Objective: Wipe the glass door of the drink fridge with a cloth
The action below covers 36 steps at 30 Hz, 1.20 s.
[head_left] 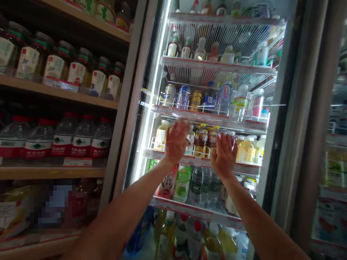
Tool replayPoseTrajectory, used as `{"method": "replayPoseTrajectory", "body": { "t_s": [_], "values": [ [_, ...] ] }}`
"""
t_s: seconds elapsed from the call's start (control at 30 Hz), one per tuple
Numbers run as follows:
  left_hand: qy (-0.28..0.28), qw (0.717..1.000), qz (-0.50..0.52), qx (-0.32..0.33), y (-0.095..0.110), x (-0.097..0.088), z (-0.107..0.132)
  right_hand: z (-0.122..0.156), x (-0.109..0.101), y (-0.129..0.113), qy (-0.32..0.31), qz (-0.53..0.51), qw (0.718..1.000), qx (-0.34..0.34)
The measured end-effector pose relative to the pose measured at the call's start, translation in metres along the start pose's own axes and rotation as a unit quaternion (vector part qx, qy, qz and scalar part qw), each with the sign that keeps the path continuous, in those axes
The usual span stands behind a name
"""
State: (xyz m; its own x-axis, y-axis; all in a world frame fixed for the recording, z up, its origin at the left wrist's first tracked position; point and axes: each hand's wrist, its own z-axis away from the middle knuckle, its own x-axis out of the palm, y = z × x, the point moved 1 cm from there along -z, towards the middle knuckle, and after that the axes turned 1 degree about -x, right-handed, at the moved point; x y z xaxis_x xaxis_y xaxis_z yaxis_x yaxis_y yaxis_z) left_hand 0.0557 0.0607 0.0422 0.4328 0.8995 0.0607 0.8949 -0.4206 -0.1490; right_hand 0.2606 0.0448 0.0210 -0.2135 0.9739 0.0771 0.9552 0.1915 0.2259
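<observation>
At a lit drinks cooler, the left hand and right hand are raised with fingers spread, grasping nothing. Just behind them stand bottled drinks, upright with long axes vertical, on a wire shelf; any fingertip contact cannot be told.

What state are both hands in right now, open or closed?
Left hand: open, fingers spread, holding nothing.
Right hand: open, fingers spread, holding nothing.

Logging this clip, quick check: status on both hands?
Left hand, right hand open, empty. Both at bottled drinks on cooler shelf. Wire shelf rail before bottles.
</observation>
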Motion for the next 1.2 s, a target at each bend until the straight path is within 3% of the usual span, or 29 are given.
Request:
{"method": "replayPoseTrajectory", "body": {
  "t_s": [0.07,0.13,0.2,0.3,0.37,0.4,0.43,0.53,0.6,0.67,0.77,0.83,0.87,0.93,1.0,1.03,1.07,1.13,1.2],
  "values": [
    [-0.073,0.987,0.026,0.143,0.028,0.006,0.014,0.0,0.0,0.002,-0.005,-0.007,1.0,0.0],
    [-0.118,0.976,0.034,0.181,0.032,0.004,0.023,0.0,-0.001,0.004,-0.02,-0.016,1.0,0.003],
    [-0.117,0.989,0.022,0.09,0.011,-0.006,0.023,0.0,-0.001,0.004,-0.037,-0.027,0.999,0.009],
    [-0.035,0.987,-0.02,-0.153,-0.03,-0.021,0.018,0.0,-0.001,0.002,-0.054,-0.034,0.998,0.023],
    [-0.004,0.973,-0.036,-0.227,-0.032,-0.022,0.022,-0.001,-0.001,0.0,-0.061,-0.03,0.997,0.032],
    [-0.013,0.979,-0.032,-0.203,-0.024,-0.019,0.026,-0.001,-0.002,0.0,-0.063,-0.027,0.997,0.036],
    [-0.039,0.989,-0.019,-0.139,-0.01,-0.015,0.032,-0.001,-0.004,0.0,-0.067,-0.025,0.997,0.037],
    [-0.116,0.987,0.023,0.109,0.029,-0.002,0.052,-0.001,-0.009,0.005,-0.096,-0.022,0.995,0.017],
    [-0.122,0.981,0.026,0.151,0.031,-0.002,0.059,0.0,-0.014,0.009,-0.121,-0.022,0.992,-0.008],
    [-0.094,0.993,0.008,0.067,0.01,-0.008,0.059,0.001,-0.016,0.012,-0.131,-0.02,0.991,-0.022],
    [-0.005,0.989,-0.032,-0.142,-0.025,-0.019,0.056,0.003,-0.013,0.012,-0.122,-0.024,0.992,-0.014],
    [0.031,0.979,-0.042,-0.198,-0.029,-0.02,0.059,0.004,-0.01,0.01,-0.115,-0.028,0.993,-0.005],
    [0.022,0.984,-0.036,-0.171,-0.023,-0.018,0.062,0.005,-0.008,0.01,-0.113,-0.029,0.993,-0.002],
    [-0.046,0.999,-0.002,-0.018,-0.004,-0.012,0.069,0.005,-0.008,0.011,-0.116,-0.03,0.993,0.001],
    [-0.103,0.986,0.037,0.128,0.012,-0.008,0.074,0.004,-0.01,0.013,-0.123,-0.031,0.992,0.002],
    [-0.101,0.983,0.046,0.146,0.016,-0.007,0.074,0.003,-0.011,0.014,-0.128,-0.033,0.991,0.003],
    [-0.079,0.988,0.048,0.121,0.017,-0.006,0.072,0.002,-0.014,0.013,-0.13,-0.038,0.991,0.006],
    [-0.014,0.999,0.038,-0.004,0.013,-0.005,0.064,-0.001,-0.018,0.005,-0.121,-0.057,0.991,0.019],
    [0.01,0.995,0.041,-0.094,0.013,-0.001,0.055,-0.004,-0.019,-0.013,-0.11,-0.102,0.989,0.008]
  ]
}}
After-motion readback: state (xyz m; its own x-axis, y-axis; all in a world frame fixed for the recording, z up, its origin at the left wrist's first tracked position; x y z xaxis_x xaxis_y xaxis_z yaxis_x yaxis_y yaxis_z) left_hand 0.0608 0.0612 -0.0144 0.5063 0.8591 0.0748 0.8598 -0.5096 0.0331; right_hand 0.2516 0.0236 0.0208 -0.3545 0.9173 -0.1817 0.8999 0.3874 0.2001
